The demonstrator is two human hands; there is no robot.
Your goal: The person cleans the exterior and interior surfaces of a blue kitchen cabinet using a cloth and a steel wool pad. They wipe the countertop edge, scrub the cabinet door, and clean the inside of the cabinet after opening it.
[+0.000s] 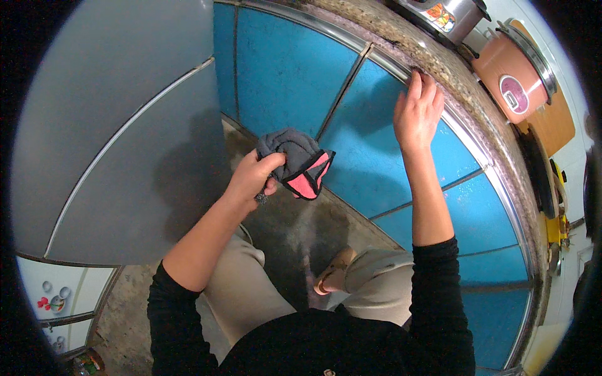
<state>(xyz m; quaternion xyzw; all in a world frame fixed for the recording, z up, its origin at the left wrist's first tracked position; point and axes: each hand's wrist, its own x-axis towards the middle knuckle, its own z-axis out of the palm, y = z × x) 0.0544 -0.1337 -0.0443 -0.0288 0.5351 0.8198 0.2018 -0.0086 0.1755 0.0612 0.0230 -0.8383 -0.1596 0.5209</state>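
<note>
Bunched in my left hand [254,176] is a grey cloth [294,152] with pink patches and black edging, held over the floor in front of the blue cabinet doors [376,127]. My right hand [421,110] rests its fingertips at the metal top rail [456,122] of the cabinet, just below the speckled stone countertop [437,63]. Its fingers are slightly bent, with no object seen in them. Water drops or wet marks show on the door to the right of my right forearm.
On the counter stand a pink rice cooker [515,75] and a silver appliance [451,19], with a wooden board [557,122] behind. A large grey panelled appliance or cabinet [117,117] rises at the left. A white cabinet with a floral print [66,291] is at the lower left.
</note>
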